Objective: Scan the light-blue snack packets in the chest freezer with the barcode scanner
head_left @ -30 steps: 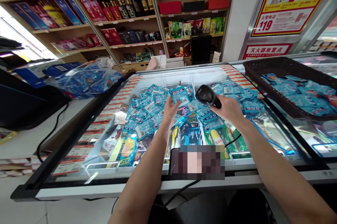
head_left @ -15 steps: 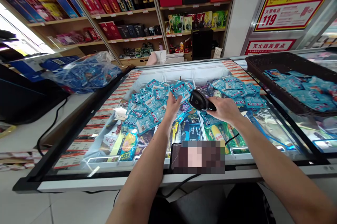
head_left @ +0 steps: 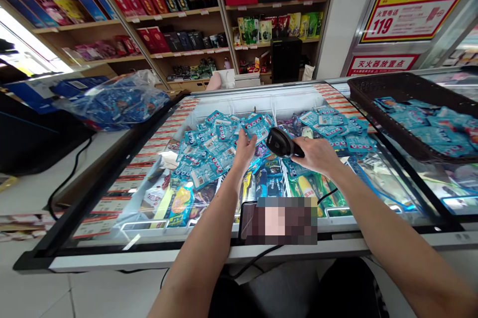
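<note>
My right hand is wrapped round the handle of a black barcode scanner, whose head points left. Just left of the scanner, my left hand pinches the lower edge of a blue snack packet, its barcode side facing up. A loose pile of similar blue packets spreads beside and beyond my left hand. More blue packets lie to the right, past my right hand. Both piles rest on the glass top of a chest freezer, with wrapped ice creams showing beneath.
A dark woven basket of blue packets stands at right. Back left is a clear plastic bag full of packets. A phone with a blurred screen lies at the front edge, near a black cable. Stocked shelves stand behind.
The view has shifted very slightly. Both hands keep nearly the same place, with the scanner still beside the held packet.
</note>
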`<state>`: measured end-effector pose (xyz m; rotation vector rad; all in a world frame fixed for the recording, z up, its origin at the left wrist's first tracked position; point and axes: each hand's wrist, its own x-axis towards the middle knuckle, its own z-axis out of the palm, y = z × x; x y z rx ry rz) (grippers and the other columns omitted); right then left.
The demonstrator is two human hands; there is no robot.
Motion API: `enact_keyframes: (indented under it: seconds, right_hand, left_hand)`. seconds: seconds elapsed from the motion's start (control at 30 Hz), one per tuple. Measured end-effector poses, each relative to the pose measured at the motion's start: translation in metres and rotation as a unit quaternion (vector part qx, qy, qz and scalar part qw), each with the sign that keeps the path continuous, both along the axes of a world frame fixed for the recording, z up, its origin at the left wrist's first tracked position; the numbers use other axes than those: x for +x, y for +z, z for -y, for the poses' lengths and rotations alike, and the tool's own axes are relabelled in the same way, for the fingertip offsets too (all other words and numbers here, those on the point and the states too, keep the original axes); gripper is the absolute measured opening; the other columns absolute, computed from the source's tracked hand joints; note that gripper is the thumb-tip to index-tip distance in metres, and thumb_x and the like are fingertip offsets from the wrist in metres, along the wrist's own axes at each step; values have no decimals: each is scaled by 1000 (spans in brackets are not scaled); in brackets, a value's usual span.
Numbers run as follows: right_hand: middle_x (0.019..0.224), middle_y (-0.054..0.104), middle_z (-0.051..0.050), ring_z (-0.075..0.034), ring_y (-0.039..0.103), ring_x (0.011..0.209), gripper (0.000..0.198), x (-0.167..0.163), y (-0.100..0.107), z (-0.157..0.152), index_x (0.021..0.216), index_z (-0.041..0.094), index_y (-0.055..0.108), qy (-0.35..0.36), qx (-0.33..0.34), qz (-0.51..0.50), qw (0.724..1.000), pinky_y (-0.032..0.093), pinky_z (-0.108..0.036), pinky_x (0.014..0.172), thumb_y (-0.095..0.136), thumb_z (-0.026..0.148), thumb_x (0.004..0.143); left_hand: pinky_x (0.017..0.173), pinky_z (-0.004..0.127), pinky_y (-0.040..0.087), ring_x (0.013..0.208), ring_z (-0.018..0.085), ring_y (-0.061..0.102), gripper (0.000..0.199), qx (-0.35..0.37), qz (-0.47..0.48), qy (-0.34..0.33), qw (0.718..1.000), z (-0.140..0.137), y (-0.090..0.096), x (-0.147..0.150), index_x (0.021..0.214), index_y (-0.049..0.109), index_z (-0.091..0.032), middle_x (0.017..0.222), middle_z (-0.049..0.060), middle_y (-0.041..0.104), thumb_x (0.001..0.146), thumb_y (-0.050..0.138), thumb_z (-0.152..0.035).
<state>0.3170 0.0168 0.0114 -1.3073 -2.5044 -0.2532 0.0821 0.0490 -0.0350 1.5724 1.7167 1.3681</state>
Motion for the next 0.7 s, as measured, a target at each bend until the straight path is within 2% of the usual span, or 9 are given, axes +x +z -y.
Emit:
enact_keyframes:
  seconds: [0.23,0.53,0.7]
  right_hand:
    - [94,67,-6,-21,63,79,34,-1,1,1,107,19,54,2,-10,5,1000,35,-28,60,52,41,81]
    - [95,67,-6,-21,62,80,36,0,-1,0,108,19,54,0,-3,2,1000,35,-28,60,50,43,81]
    - [96,67,-7,-21,62,80,35,-1,-2,0,107,19,54,0,-4,-3,1000,35,-28,60,49,42,81]
  left_hand:
    - [56,20,34,55,6,29,16,11,77,-16,997,0,1,2,89,40,-22,67,-5,26,83,50,-33]
    - [59,20,37,56,7,31,18,3,70,-19,997,1,3,2,96,42,-22,67,-5,27,84,49,-34]
    - [66,24,40,60,8,37,30,-4,49,-12,999,0,1,-1,102,44,-22,69,-4,32,83,49,-45]
